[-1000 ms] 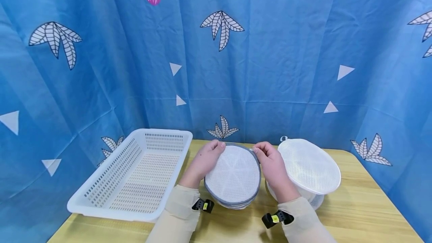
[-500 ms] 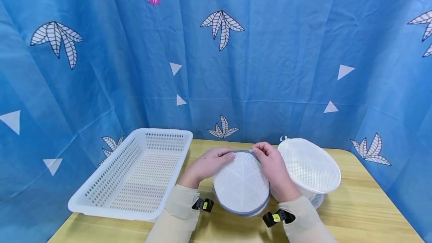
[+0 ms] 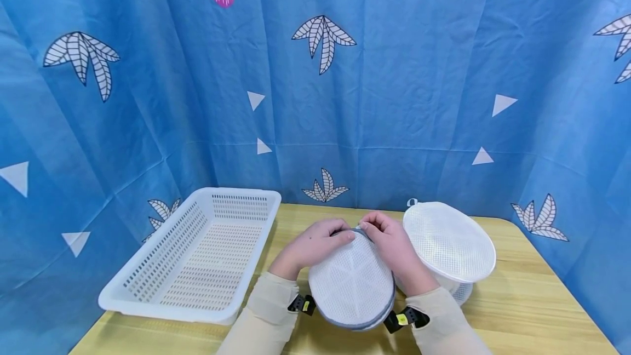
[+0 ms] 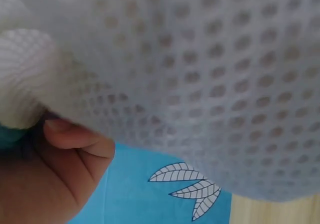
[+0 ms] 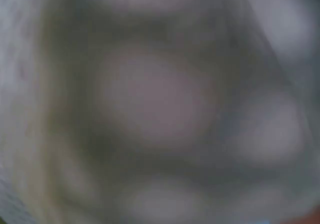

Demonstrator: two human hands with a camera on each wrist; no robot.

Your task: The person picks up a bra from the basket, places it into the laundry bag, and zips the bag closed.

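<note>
Between both hands is a round white mesh laundry bag [image 3: 352,289] with grey edging, tilted above the table. At its upper left edge my left hand [image 3: 317,242] grips the rim, the thumb lying over the mesh. My right hand [image 3: 394,248] pinches a small pale piece at the top of the grey edging; whether it is a zip pull or a tag is too small to tell. In the left wrist view the bag's mesh [image 4: 215,84] fills most of the picture, and a thumb holds its edge. The right wrist view is a blur of close mesh.
A white perforated plastic basket [image 3: 212,267] stands on the left of the wooden table [image 3: 537,289]. Right of the hands sits another white mesh bag [image 3: 451,242] with a white rim and a small loop. A blue patterned curtain [image 3: 409,81] hangs behind the table.
The grey-edged bag has come lower and tilted, showing more of its round side. My left hand has moved right along the rim, closer to the right hand, which has shifted slightly left.
</note>
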